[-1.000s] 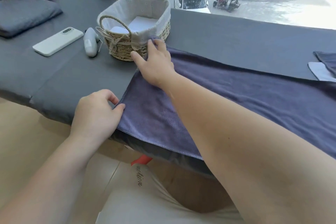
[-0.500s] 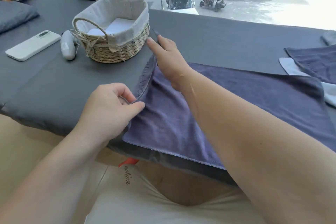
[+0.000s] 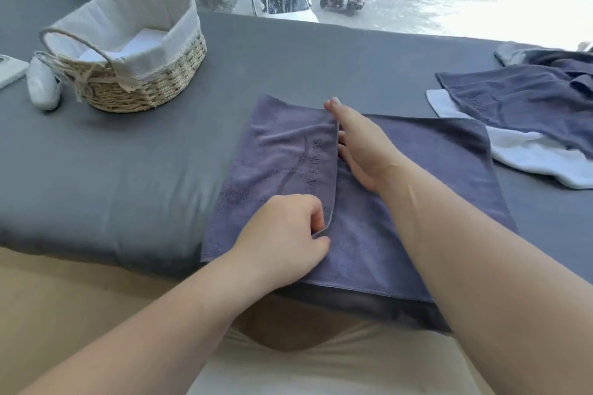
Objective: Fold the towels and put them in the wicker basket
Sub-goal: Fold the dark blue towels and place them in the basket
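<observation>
Pinching the purple towel's point(image 3: 417, 189) flap at both ends: left hand point(image 3: 282, 234) on the near corner, right hand point(image 3: 362, 151) on the far, fingers point(image 3: 316, 218) closed on cloth. Lies mid-way along the bed point(image 3: 128, 170), wicker basket point(image 3: 144, 86) at 10 o'clock. Best to carry the flap toward 3 o'clock evenly, match edges — then smooth flat.

Phone point(image 3: 9, 69): cut off by the left edge. Pile point(image 3: 529, 106): runs past the right edge. Right hand point(image 3: 362, 144): lower fingertips hidden under the towel point(image 3: 369, 250) flap. Flap lettering point(image 3: 316, 163): only partly legible. White item point(image 3: 141, 42) in basket point(image 3: 144, 90): partly hidden by the liner point(image 3: 128, 9); type cannot be told. Towel near edge: partly covered by the right forearm point(image 3: 465, 266).
</observation>
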`<act>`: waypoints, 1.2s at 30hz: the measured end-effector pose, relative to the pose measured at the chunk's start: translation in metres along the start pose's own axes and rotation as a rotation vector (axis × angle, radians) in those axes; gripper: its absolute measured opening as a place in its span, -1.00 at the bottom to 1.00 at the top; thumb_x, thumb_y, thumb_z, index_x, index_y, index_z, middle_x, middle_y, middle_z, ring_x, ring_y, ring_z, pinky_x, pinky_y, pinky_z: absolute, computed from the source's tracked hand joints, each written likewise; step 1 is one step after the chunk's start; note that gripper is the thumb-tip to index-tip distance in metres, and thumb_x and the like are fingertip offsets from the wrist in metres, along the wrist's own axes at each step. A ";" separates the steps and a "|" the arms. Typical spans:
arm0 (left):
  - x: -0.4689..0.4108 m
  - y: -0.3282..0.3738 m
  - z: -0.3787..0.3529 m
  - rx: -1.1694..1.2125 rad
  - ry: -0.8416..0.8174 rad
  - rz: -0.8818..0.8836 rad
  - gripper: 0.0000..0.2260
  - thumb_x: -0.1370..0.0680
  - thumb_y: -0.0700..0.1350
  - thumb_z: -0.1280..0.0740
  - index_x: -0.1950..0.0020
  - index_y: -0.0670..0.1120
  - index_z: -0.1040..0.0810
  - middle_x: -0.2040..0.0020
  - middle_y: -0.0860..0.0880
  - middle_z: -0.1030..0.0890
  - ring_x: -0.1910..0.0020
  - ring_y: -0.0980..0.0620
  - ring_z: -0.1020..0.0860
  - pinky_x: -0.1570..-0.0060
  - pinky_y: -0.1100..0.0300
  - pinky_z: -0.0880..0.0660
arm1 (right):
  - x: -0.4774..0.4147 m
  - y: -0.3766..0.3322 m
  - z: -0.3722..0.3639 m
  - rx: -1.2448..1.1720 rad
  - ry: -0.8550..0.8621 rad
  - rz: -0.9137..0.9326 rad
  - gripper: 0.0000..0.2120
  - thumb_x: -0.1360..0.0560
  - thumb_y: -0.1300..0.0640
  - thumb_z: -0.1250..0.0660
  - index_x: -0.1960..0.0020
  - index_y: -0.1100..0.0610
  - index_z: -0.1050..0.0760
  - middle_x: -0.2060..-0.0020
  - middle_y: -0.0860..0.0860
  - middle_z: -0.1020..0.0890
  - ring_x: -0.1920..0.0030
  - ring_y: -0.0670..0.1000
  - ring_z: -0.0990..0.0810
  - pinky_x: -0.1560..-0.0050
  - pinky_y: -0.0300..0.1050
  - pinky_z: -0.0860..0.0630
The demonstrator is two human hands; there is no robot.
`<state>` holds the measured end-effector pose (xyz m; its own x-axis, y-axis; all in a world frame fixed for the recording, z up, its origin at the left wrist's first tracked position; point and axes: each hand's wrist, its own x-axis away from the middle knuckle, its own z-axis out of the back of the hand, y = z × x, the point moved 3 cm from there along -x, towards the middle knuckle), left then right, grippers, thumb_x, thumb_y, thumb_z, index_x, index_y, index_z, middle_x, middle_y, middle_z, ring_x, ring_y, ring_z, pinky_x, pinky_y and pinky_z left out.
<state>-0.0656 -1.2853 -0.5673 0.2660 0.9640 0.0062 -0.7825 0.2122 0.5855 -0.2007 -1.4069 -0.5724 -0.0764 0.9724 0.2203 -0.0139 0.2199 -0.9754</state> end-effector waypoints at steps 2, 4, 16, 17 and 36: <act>0.002 0.000 -0.002 -0.032 0.002 -0.007 -0.91 -0.40 -0.04 -0.40 0.25 0.02 -0.50 0.36 0.13 -0.51 0.25 0.13 -0.50 0.20 0.15 -0.48 | -0.002 0.003 -0.003 0.098 -0.016 0.043 -0.35 -0.49 -0.25 -0.36 -0.50 -0.01 -0.39 -0.44 -0.13 -0.45 -0.42 -0.14 -0.40 -0.46 -0.07 -0.31; 0.004 0.002 -0.001 -0.039 -0.016 -0.018 -0.94 -0.38 -0.06 -0.40 0.24 0.03 -0.53 0.38 0.14 -0.50 0.28 0.16 -0.49 0.22 0.19 -0.46 | 0.000 0.004 -0.007 0.181 0.000 0.058 -0.29 -0.51 -0.19 -0.41 -0.54 0.09 -0.31 -0.46 -0.12 -0.40 -0.42 -0.12 -0.36 -0.41 -0.11 -0.32; 0.002 0.047 0.013 0.150 0.051 -0.104 -0.88 -0.36 -0.18 -0.44 0.27 0.04 -0.57 0.49 0.13 -0.48 0.40 0.24 -0.47 0.36 0.45 -0.30 | 0.011 -0.023 0.041 0.234 0.140 0.147 -0.37 -0.50 0.37 -0.33 -0.53 0.16 -0.31 -0.20 -0.02 -0.56 -0.03 -0.03 -0.59 -0.12 0.04 -0.61; -0.001 0.052 0.008 0.150 0.051 -0.115 -0.87 -0.36 -0.18 -0.43 0.29 0.04 -0.55 0.50 0.13 -0.48 0.39 0.23 -0.47 0.36 0.45 -0.30 | 0.012 -0.023 0.049 0.242 0.150 0.148 -0.37 -0.48 0.40 -0.30 -0.53 0.15 -0.31 -0.16 -0.05 -0.57 0.03 -0.02 -0.59 -0.02 -0.02 -0.62; -0.009 0.095 -0.029 0.222 -0.009 -0.115 -0.87 -0.36 -0.19 -0.42 0.30 -0.02 -0.49 0.49 0.12 -0.46 0.43 0.20 -0.44 0.39 0.42 -0.31 | 0.030 -0.013 0.088 0.463 0.151 0.164 -0.31 -0.47 0.38 -0.26 -0.56 0.04 -0.29 -0.37 -0.17 -0.41 -0.24 -0.23 -0.39 0.16 -0.66 -0.34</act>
<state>-0.1589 -1.2689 -0.5350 0.3520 0.9338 -0.0644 -0.6043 0.2793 0.7462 -0.2902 -1.3870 -0.5535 0.0296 0.9992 0.0286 -0.4562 0.0389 -0.8890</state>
